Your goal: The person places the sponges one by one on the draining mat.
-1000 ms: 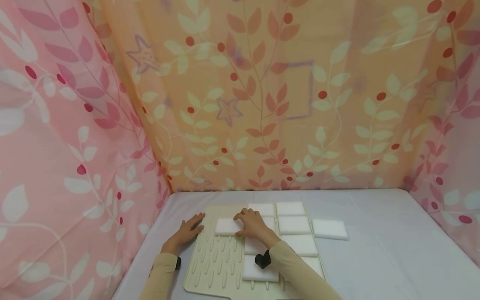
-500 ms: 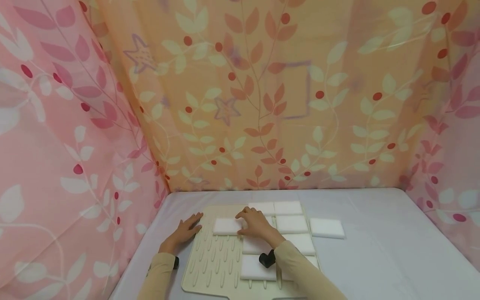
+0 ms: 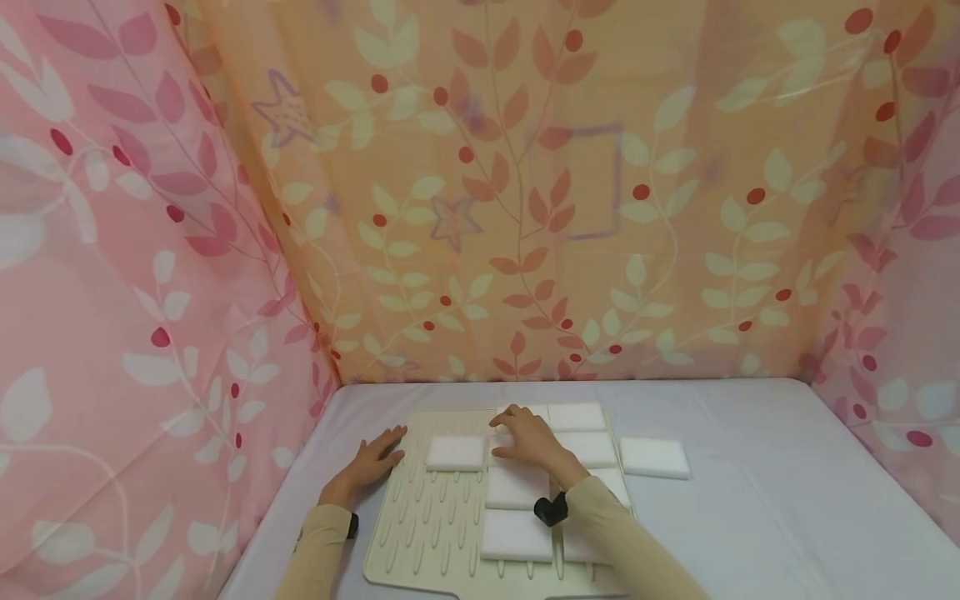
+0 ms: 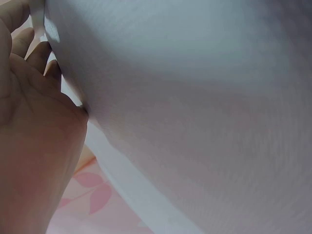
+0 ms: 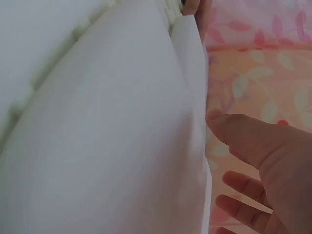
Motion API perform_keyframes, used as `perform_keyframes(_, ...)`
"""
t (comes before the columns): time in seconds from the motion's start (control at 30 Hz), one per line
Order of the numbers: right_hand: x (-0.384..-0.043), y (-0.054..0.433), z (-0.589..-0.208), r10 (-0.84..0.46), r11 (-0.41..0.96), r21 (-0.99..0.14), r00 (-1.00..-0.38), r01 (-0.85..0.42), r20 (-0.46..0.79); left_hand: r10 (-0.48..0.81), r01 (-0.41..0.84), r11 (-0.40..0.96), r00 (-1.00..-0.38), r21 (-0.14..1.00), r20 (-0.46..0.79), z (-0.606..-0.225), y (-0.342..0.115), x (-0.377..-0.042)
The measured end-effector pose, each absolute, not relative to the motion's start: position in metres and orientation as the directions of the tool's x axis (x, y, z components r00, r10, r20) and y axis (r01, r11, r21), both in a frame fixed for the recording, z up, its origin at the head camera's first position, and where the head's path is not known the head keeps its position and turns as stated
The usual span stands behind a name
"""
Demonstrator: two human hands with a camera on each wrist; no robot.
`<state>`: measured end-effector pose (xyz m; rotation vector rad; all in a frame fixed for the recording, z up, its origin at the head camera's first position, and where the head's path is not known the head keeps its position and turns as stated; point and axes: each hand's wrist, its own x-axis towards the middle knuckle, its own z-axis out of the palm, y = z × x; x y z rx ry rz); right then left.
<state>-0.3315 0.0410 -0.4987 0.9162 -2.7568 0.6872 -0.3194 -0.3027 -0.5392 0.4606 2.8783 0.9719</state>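
Note:
A cream ridged mat with raised oblong bumps lies on the white table. Flat white sponge blocks cover much of its right half. One separate sponge block sits farther left on the mat. Just right of that block, my right hand hovers low over the sponges with its fingers loosely bent and nothing gripped. In the right wrist view its thumb and fingers are spread apart beside the white blocks. My left hand rests flat by the mat's left edge, fingers extended, holding nothing.
Another white sponge block lies on the table right of the mat. A flowered curtain rises behind the table, with pink patterned cloth at the left side. My right forearm crosses over some blocks.
My right hand has moved away from the left sponge block toward the right, leaving that block fully visible in place. My left hand has hardly moved.

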Motion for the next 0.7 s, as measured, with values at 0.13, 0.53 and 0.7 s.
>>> perform_keyframes(0.13, -0.336, 0.052, -0.501, -0.503, 0.724, -0.379, -0.817, -0.576, 0.281, 0.308, 0.271, 0.75, -0.95, 0.603, 0.043, -0.54, -0.303, -0.319)
perform_keyframes(0.53, -0.331, 0.082, -0.494, -0.444, 0.719, -0.424, -0.833, -0.551, 0.33, 0.318, 0.283, 0.74, -0.947, 0.61, 0.053, -0.536, -0.302, -0.315)
perform_keyframes(0.7, -0.327, 0.097, -0.493, -0.404, 0.734, -0.44, -0.853, -0.517, 0.329, 0.323, 0.286, 0.743, -0.945, 0.605, 0.051, -0.537, -0.303, -0.316)
